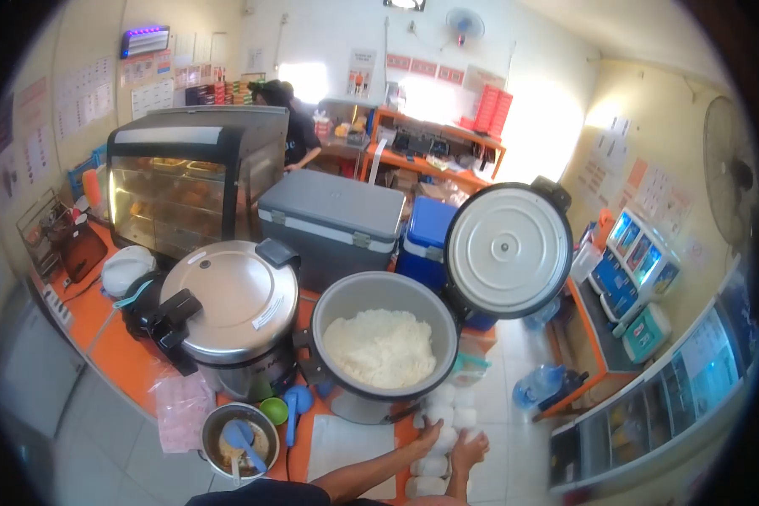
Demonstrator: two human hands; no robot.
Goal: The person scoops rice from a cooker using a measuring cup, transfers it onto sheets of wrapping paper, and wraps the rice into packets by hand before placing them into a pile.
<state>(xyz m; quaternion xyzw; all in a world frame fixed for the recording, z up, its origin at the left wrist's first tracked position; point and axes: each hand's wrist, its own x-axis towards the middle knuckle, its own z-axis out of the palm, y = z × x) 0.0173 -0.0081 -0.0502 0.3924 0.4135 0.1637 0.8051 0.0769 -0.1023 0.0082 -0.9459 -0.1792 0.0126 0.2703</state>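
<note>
1. Spotting at 7 o'clock: bowl (214, 422) with blue scoop (238, 433).
2. Leaving unportioned, apparently: ample rice (379, 347), 6 o'clock.
3. Touching white rounds (440, 415), 5 o'clock, apparently already laid in rows: left hand (430, 437), fingers bent; right hand (471, 451) curled, grip impossible to tell.
4. Bordering rounds closely: counter (405, 430) edge, with open floor (499, 426) beyond, 4 o'clock.

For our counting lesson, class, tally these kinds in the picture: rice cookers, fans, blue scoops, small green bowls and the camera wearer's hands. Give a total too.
Rice cookers: 2
Fans: 2
Blue scoops: 2
Small green bowls: 1
Wearer's hands: 2
Total: 9
</note>
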